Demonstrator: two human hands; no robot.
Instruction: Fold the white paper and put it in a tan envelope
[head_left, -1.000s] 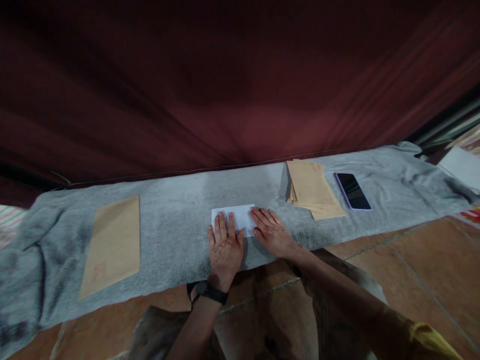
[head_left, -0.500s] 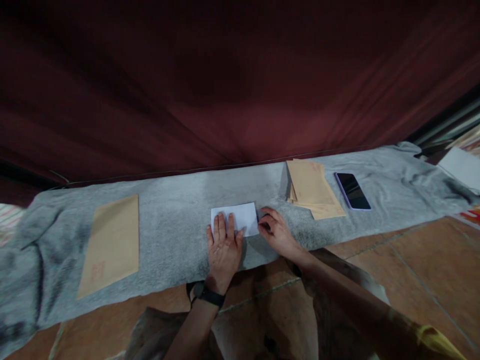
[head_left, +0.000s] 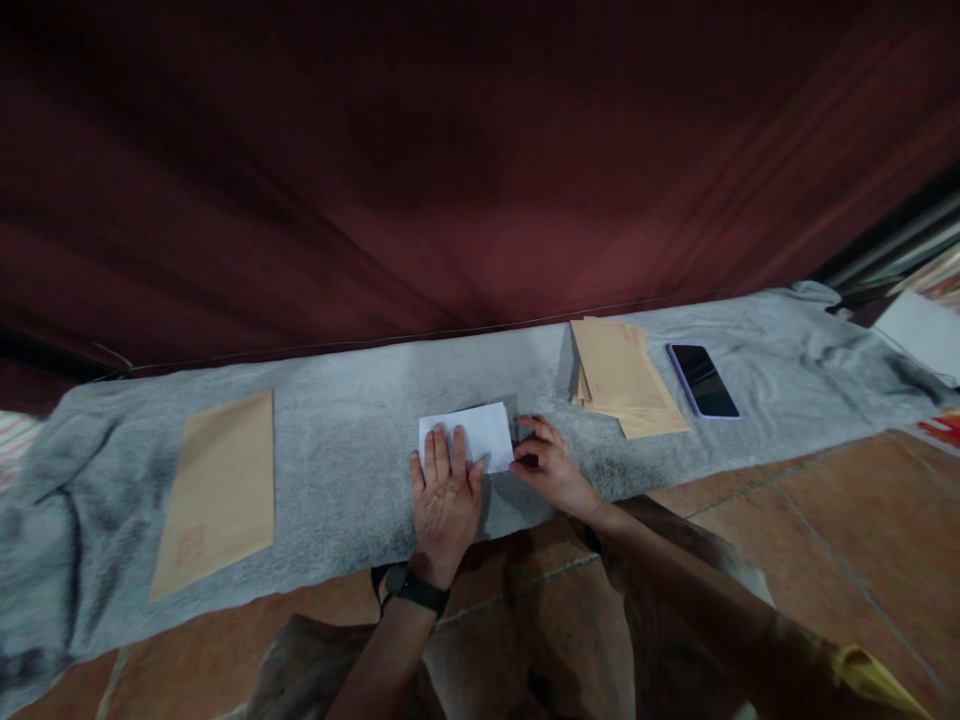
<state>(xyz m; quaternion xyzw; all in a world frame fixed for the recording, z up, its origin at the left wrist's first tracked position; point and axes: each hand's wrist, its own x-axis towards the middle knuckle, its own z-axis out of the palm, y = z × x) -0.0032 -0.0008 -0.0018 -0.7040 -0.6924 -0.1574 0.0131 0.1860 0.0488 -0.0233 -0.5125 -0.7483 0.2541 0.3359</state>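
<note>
A small folded white paper [head_left: 480, 432] lies on the grey cloth [head_left: 352, 450] in front of me. My left hand [head_left: 444, 495] rests flat on its near left part, fingers stretched out. My right hand [head_left: 550, 465] is curled at the paper's right edge, fingertips pinching and lifting that edge slightly. A black watch is on my left wrist.
A single brown envelope [head_left: 217, 490] lies on the cloth to the left. A stack of brown envelopes [head_left: 619, 375] and a dark phone [head_left: 703, 380] lie to the right. A dark red curtain [head_left: 480, 180] hangs behind. Tiled floor [head_left: 825, 520] runs along the near side.
My right hand went from lying flat on the paper's right side to curling at its right edge and raising it a little. The left hand stayed pressed on the paper.
</note>
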